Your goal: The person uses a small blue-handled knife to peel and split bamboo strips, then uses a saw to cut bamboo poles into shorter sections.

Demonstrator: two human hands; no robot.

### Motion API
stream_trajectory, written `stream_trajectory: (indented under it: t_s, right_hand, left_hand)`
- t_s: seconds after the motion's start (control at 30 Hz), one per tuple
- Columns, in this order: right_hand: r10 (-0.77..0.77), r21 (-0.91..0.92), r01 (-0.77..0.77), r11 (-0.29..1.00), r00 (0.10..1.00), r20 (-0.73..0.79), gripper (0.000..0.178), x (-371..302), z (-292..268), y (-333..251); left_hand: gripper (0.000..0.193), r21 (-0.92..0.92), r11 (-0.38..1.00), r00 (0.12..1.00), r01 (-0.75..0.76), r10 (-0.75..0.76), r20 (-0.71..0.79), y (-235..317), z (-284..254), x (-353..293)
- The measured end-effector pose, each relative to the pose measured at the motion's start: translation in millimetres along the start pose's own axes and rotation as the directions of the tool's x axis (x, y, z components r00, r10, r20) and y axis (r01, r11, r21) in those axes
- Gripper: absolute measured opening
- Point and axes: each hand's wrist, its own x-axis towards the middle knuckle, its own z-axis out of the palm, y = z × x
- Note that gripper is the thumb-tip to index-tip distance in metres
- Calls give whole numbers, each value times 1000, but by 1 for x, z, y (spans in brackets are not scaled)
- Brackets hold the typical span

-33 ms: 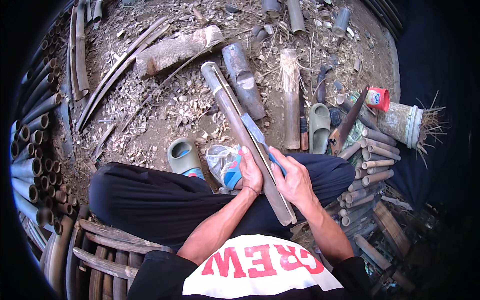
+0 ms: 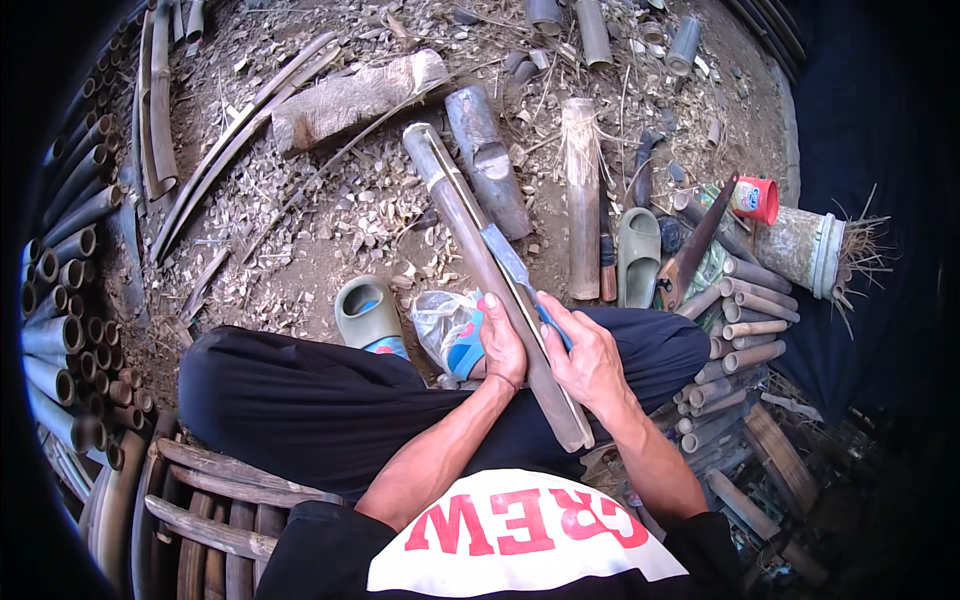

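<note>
A long brown bamboo pole (image 2: 462, 218) with a pale slit along its length lies slanted across my lap, its far end pointing up and left. My left hand (image 2: 501, 343) grips it from the left side near its middle, thumb lying along the pole. My right hand (image 2: 584, 358) is closed around the blue handle (image 2: 553, 326) of a knife. The flat grey blade (image 2: 505, 256) rests along the slit on the pole's right side. How deep the edge sits in the bamboo cannot be made out.
Wood chips cover the ground around a log (image 2: 350, 105) and a notched bamboo piece (image 2: 487, 160). A handsaw (image 2: 698, 250), a green slipper (image 2: 638, 258), a red cup (image 2: 757, 199) and a white bucket (image 2: 797, 247) stand right. Cut bamboo tubes (image 2: 755, 328) are stacked right; more tubes (image 2: 75, 335) line the left.
</note>
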Motion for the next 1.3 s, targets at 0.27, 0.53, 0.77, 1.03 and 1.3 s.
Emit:
stream_trajectory:
  t_s: [0.27,0.53,0.77,1.03,1.3]
  right_hand:
    - [132,-59,-128,990,988,85,45,-122,-36,-4]
    - [90,-6,-90,996,996,9,46,-104,-20,16]
    - [-30,57,31,998,999,-32,43,-25,5,16]
    - [-33,94,33,995,999,-7,38,82,16,-8]
    - [-26,7,26,1000,999,-24,38,115,32,-24]
  left_hand:
    - [70,-95,995,1000,-14,13,-14,-46,-12,19]
    - [71,-50,999,1000,-8,7,-25,-26,-3,11]
    - [71,-40,999,999,24,-23,35,-18,-10,11]
    - [71,-102,992,993,-79,87,80,-15,-2,9]
    - [69,-90,991,995,-96,99,28,-13,0,7]
